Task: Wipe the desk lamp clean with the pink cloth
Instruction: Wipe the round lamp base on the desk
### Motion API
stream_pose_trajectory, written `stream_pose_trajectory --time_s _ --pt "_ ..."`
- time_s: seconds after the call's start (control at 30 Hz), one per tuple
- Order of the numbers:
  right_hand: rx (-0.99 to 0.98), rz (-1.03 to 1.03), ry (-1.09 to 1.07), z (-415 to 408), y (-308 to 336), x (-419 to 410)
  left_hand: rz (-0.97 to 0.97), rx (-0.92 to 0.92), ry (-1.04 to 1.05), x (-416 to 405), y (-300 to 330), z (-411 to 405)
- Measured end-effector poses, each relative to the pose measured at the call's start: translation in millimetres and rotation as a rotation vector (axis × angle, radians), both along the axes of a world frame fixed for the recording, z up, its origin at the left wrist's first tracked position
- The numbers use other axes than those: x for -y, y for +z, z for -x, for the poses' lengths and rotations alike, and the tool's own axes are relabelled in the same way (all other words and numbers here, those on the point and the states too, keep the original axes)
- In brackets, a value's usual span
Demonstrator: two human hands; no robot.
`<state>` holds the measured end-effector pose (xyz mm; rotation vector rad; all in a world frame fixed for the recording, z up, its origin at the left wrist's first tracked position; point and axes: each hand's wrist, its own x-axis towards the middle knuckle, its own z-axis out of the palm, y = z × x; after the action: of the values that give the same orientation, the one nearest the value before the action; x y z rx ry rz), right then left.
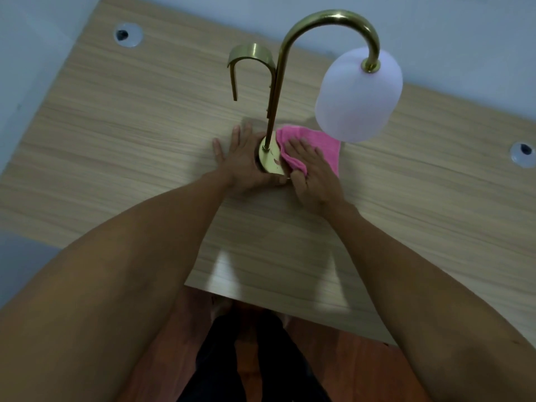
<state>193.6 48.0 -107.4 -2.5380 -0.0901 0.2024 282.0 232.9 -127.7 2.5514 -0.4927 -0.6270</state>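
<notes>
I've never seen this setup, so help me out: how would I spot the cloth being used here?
Find the brass lamp standing on the wooden desk. At its round base, beneath the right hand, lies the pink cloth. It is the only soft, brightly coloured thing among wood and metal.

Single view only, head-worn wide-angle camera. It looks steeply down and slightly forward from above the near edge of a light wood-grain desk (121, 158), standing height. Both bare forearms enter from the bottom corners and converge mid-frame, near the lens and strongly enlarged. The desk's far edge meets a pale wall at the top. Below the near edge, reddish-brown floor (348, 372) and dark trouser legs (246, 358) show. Wide-angle distortion bends the desk edges. No second view to compare overlap.
</notes>
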Motion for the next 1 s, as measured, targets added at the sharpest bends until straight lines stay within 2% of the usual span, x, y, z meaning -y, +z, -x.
stream_pose_trajectory --time_s 0.07,0.2,0.33,0.43,0.67,0.93,1.0 --pt "-0.026 0.011 -0.061 -8.5 2.6 -14.0 -0.006 -0.004 -0.004 0.0 1.7 -0.7" --pt "0.042 0.06 0.122 9.9 -2.1 -8.0 -0.013 -0.017 -0.018 0.5 7.9 0.7" --pt "0.063 0.025 0.049 14.6 -1.1 -1.6 -0.035 -0.036 -0.035 1.3 13.3 1.9" --pt "0.1 0.064 0.136 15.7 -4.3 -11.4 -0.024 -0.025 -0.028 0.1 9.5 1.2" --pt "0.044 0.098 0.165 6.2 1.4 -7.4 -0.028 0.0 -0.019 -0.5 -0.4 -1.0" --pt "0.042 0.032 0.127 2.6 5.0 -6.2 -0.011 -0.017 -0.03 -1.2 4.7 0.2" --pt "0.048 0.004 0.05 5.0 5.1 1.4 -0.012 -0.019 -0.028 -1.1 4.8 0.7"
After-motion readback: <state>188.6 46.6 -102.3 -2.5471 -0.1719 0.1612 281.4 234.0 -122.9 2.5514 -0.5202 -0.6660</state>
